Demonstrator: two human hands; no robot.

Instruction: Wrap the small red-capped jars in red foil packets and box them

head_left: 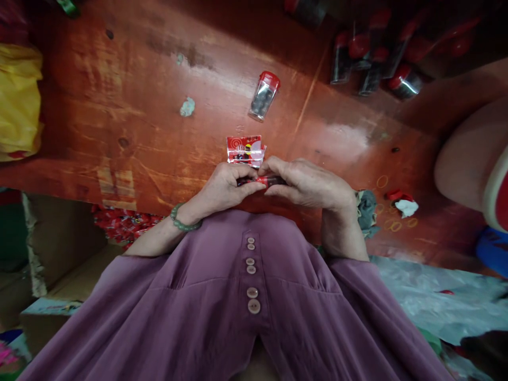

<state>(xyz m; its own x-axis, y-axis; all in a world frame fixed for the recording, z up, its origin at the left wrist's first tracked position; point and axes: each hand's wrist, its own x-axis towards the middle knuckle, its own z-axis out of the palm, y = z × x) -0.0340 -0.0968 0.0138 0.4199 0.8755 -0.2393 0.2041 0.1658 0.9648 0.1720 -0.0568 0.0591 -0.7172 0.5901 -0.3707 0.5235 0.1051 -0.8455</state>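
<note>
Your left hand [226, 188] and right hand [305, 185] met at the fingertips, both curled shut, wrists bent inward, forearms angled toward each other.

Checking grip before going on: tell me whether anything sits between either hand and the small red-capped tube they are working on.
Nothing visible does. The left hand and right hand both grip the small red-capped tube directly, fingertips on it. The label stack lies on the wooden table just beyond the hands.
</note>
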